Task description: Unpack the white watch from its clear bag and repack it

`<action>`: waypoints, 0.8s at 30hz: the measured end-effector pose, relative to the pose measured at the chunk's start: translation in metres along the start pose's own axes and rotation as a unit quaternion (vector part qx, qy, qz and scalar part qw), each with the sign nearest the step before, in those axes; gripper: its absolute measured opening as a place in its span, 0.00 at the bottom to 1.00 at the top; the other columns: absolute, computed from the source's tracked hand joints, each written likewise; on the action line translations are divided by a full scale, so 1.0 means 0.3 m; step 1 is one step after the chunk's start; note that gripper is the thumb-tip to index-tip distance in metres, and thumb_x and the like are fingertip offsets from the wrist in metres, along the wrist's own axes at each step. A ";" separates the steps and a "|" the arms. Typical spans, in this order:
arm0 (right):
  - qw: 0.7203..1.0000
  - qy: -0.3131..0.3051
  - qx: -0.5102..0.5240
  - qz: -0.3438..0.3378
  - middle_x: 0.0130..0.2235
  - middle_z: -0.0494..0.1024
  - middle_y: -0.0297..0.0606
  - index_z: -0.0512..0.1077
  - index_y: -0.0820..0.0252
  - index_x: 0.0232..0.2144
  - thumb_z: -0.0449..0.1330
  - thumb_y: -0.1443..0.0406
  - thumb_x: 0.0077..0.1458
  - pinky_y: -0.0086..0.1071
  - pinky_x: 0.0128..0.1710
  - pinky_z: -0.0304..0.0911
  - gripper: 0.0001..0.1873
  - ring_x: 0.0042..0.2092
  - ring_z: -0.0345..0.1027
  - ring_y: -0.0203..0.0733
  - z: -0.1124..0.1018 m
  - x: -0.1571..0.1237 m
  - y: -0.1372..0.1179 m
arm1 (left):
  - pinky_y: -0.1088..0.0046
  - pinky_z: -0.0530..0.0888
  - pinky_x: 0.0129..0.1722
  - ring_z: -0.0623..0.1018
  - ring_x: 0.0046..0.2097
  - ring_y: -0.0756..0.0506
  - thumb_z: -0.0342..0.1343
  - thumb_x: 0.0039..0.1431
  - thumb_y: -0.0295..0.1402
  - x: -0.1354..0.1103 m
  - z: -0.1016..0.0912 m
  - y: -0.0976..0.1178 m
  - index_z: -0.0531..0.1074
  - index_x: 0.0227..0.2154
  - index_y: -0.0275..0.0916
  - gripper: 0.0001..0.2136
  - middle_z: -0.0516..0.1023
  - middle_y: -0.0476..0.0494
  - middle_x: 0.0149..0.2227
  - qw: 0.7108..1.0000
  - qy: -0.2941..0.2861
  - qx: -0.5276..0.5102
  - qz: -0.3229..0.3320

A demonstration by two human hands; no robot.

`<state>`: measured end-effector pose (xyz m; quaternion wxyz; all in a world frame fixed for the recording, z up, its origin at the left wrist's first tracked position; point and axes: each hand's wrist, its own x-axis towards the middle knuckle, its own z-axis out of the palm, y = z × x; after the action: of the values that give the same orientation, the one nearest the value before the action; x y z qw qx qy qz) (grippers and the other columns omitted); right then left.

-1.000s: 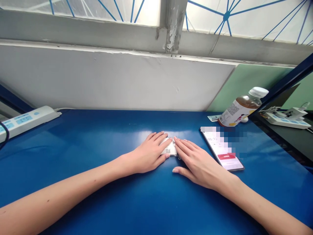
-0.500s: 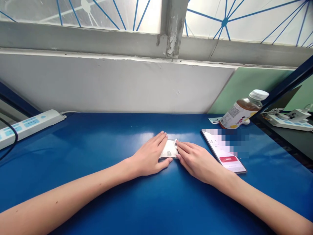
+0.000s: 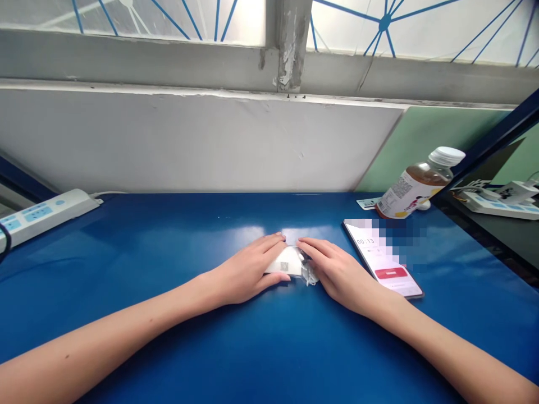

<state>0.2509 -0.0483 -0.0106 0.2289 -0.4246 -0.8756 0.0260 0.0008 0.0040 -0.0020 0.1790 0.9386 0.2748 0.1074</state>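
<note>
A flat white packet (image 3: 290,260) with a small square code lies on the blue table between my hands. My left hand (image 3: 252,269) covers its left part, fingers over the far edge and thumb along the near edge, holding it. Crumpled clear plastic (image 3: 310,274) sticks out at the packet's right end, with a small dark bit beside it. My right hand (image 3: 343,275) rests against this plastic, fingers stretched out towards the left hand and apart from it. Its thumb and whatever lies beneath the palm are hidden.
To the right lies a phone (image 3: 391,273) with a lit screen, partly pixelated. Behind it a drink bottle (image 3: 415,188) with a white cap stands by a small card (image 3: 367,203). Power strips sit at far left (image 3: 50,213) and far right (image 3: 501,205). A wall (image 3: 189,146) borders the table's back.
My right fingers have spread and shifted slightly from the packet's right edge, and clear plastic now shows there. Left hand and packet sit a little further left; the view has shifted slightly.
</note>
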 end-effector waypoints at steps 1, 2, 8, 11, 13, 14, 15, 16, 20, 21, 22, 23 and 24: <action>1.000 0.010 0.007 -0.005 0.58 0.74 0.53 0.66 0.66 0.58 0.51 0.75 0.63 0.45 0.53 0.71 0.22 0.56 0.71 0.51 0.000 0.002 0.000 | 0.55 0.63 0.65 0.60 0.68 0.36 0.46 0.71 0.47 -0.003 0.000 -0.002 0.57 0.65 0.35 0.27 0.61 0.31 0.66 1.000 -0.004 -0.011 0.013; 1.000 0.022 0.014 -0.014 0.56 0.75 0.51 0.67 0.65 0.57 0.51 0.73 0.64 0.44 0.52 0.71 0.20 0.54 0.72 0.50 -0.002 0.004 0.000 | 0.55 0.62 0.65 0.59 0.69 0.36 0.46 0.71 0.47 -0.005 0.000 -0.003 0.56 0.65 0.37 0.27 0.61 0.32 0.67 0.999 -0.006 -0.022 0.025; 0.991 0.097 -0.017 -0.086 0.44 0.83 0.44 0.73 0.61 0.48 0.56 0.70 0.64 0.40 0.41 0.73 0.11 0.43 0.78 0.47 -0.046 0.012 0.023 | 0.56 0.61 0.66 0.57 0.69 0.37 0.45 0.71 0.48 -0.009 -0.004 -0.002 0.55 0.66 0.38 0.28 0.58 0.32 0.68 0.998 0.012 -0.041 0.035; 0.989 0.113 -0.016 -0.097 0.41 0.84 0.42 0.74 0.59 0.45 0.58 0.71 0.63 0.39 0.38 0.72 0.10 0.40 0.78 0.46 -0.075 0.013 0.032 | 0.53 0.61 0.66 0.56 0.70 0.34 0.45 0.71 0.47 -0.008 -0.006 0.004 0.56 0.66 0.37 0.27 0.56 0.31 0.69 0.999 0.019 -0.029 0.012; 0.988 0.130 0.008 -0.079 0.40 0.84 0.41 0.75 0.57 0.44 0.58 0.70 0.63 0.38 0.38 0.72 0.09 0.40 0.78 0.45 -0.092 0.014 0.030 | 0.52 0.61 0.66 0.56 0.70 0.34 0.45 0.71 0.44 -0.007 -0.006 0.010 0.55 0.66 0.36 0.26 0.56 0.30 0.68 0.999 0.027 -0.028 0.001; 0.988 0.143 0.023 -0.061 0.40 0.83 0.41 0.75 0.56 0.43 0.57 0.70 0.63 0.38 0.38 0.72 0.08 0.40 0.78 0.44 -0.099 0.015 0.028 | 0.51 0.61 0.66 0.57 0.69 0.34 0.45 0.71 0.42 -0.006 -0.005 0.013 0.54 0.66 0.36 0.26 0.56 0.30 0.68 0.999 0.032 -0.028 -0.002; 0.986 0.157 0.039 -0.037 0.40 0.83 0.41 0.75 0.55 0.42 0.57 0.70 0.64 0.38 0.39 0.72 0.08 0.39 0.78 0.44 -0.106 0.016 0.025 | 0.51 0.61 0.65 0.57 0.69 0.34 0.45 0.71 0.41 -0.006 -0.005 0.016 0.53 0.66 0.36 0.26 0.56 0.30 0.68 0.999 0.037 -0.028 -0.006; 0.984 0.172 0.054 -0.010 0.39 0.83 0.40 0.74 0.55 0.41 0.56 0.69 0.64 0.38 0.39 0.72 0.07 0.38 0.77 0.44 -0.112 0.018 0.023 | 0.52 0.62 0.65 0.58 0.69 0.34 0.46 0.70 0.41 -0.005 -0.005 0.018 0.52 0.67 0.36 0.26 0.56 0.29 0.68 0.999 0.042 -0.026 -0.008; 0.971 0.184 0.114 0.103 0.29 0.78 0.36 0.72 0.55 0.36 0.54 0.65 0.65 0.36 0.31 0.69 0.08 0.29 0.72 0.41 -0.124 0.024 0.019 | 0.53 0.63 0.65 0.59 0.68 0.34 0.51 0.67 0.43 -0.004 -0.004 0.021 0.47 0.68 0.37 0.32 0.55 0.29 0.68 0.999 0.049 -0.017 -0.010; 0.967 0.177 0.130 0.127 0.28 0.76 0.35 0.72 0.55 0.35 0.54 0.64 0.66 0.35 0.30 0.68 0.08 0.28 0.70 0.40 -0.125 0.025 0.020 | 0.53 0.63 0.65 0.59 0.68 0.34 0.52 0.66 0.44 -0.004 -0.004 0.020 0.45 0.69 0.37 0.35 0.55 0.29 0.68 0.999 0.049 -0.015 -0.009; 0.963 0.172 0.146 0.146 0.27 0.76 0.35 0.72 0.56 0.36 0.53 0.64 0.66 0.34 0.29 0.67 0.08 0.27 0.69 0.39 -0.126 0.027 0.020 | 0.53 0.62 0.65 0.58 0.68 0.34 0.54 0.65 0.46 -0.005 -0.003 0.019 0.43 0.69 0.36 0.37 0.54 0.28 0.69 0.999 0.046 -0.014 -0.010; 0.959 0.167 0.161 0.160 0.27 0.76 0.34 0.72 0.56 0.37 0.53 0.63 0.66 0.33 0.28 0.67 0.08 0.27 0.69 0.39 -0.126 0.028 0.021 | 0.52 0.62 0.65 0.58 0.69 0.33 0.55 0.64 0.47 -0.005 -0.003 0.018 0.41 0.69 0.35 0.40 0.53 0.27 0.69 0.999 0.045 -0.012 -0.012; 0.956 0.162 0.174 0.169 0.28 0.76 0.34 0.73 0.56 0.38 0.54 0.63 0.66 0.33 0.28 0.67 0.09 0.27 0.69 0.39 -0.125 0.029 0.022 | 0.53 0.62 0.65 0.57 0.69 0.33 0.56 0.63 0.47 -0.006 -0.002 0.017 0.39 0.70 0.35 0.42 0.52 0.27 0.69 0.999 0.043 -0.012 -0.014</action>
<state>0.2669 -0.0432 0.0246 0.4299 -0.5188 -0.7240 0.1477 0.0017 -0.0009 0.0003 0.1795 0.9268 0.2945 0.1484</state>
